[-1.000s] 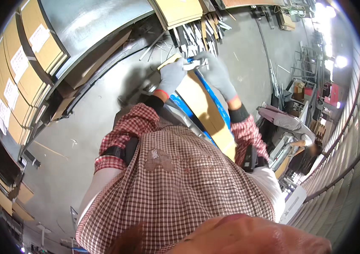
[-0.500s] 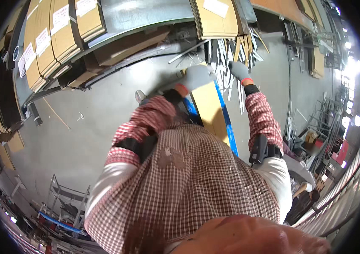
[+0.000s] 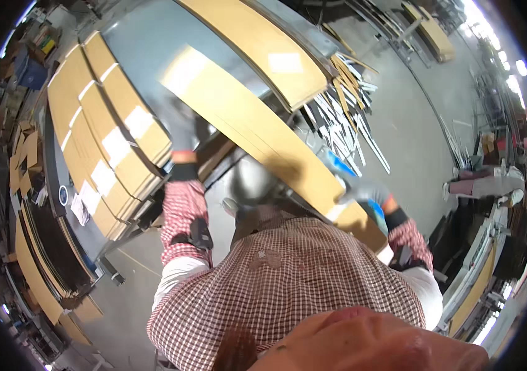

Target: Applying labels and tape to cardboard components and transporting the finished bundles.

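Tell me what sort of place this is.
Most likely a warehouse or packing workshop: long flat cardboard boxes lie stacked on a grey steel table, loose strips litter the concrete floor, and racks line the edges.

Bright overhead lights glare far beyond my right hand [image 3: 362, 188], motion blur near both hands, fisheye edges bent

left: stacked cartons [image 3: 112, 145] block | ahead: strip pile [image 3: 347, 123] | right: bare floor [image 3: 412, 133] free
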The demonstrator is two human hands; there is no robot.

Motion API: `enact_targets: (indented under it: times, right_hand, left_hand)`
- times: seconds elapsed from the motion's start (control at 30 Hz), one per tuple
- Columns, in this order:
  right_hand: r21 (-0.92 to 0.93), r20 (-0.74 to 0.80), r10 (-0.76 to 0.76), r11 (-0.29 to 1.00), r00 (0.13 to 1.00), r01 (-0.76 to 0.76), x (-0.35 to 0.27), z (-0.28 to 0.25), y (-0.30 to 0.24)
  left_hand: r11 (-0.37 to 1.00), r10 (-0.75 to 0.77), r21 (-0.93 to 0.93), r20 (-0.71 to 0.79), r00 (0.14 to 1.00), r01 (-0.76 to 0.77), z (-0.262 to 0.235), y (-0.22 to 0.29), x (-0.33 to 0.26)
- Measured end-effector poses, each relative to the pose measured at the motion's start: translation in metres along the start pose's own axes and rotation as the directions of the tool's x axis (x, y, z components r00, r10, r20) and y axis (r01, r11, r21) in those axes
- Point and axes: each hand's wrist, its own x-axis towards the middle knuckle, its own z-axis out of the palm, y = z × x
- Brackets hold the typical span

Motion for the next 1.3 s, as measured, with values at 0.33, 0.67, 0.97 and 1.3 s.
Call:
enact_targets:
  times: [0.33,0.67,0.97,1.3]
  right_hand:
    - [-0.2,-0.23,-0.595,0.803,0.77,0.561,0.208,0.093,-0.108]
    - [-0.265,0.067,-0.38,0.885,0.922,0.384,0.506,0.175,-0.29]
    - [-0.722,-0.212,-0.523,0.653,0.825,0.228,0.414,0.184,-0.306]
    - [-0.255,-0.669,-0.113,0.963,0.735,-0.084,0.125,-0.04,-0.038]
  left_hand:
    - [0.659,0.349,0.738,-0.126,0.929,-0.147,-0.118,0.129,-0.016]
    - [-0.15,0.289,0.897,-0.362,0.886,0.415,-0.245,0.07,-0.114]
    - [-0.127,0.316,0.935,-0.278,0.907,0.331,-0.285,0.047,-0.124]
    - [0.371,0.528,0.925,-0.286,0.8,0.086,-0.126,0.065,-0.09]
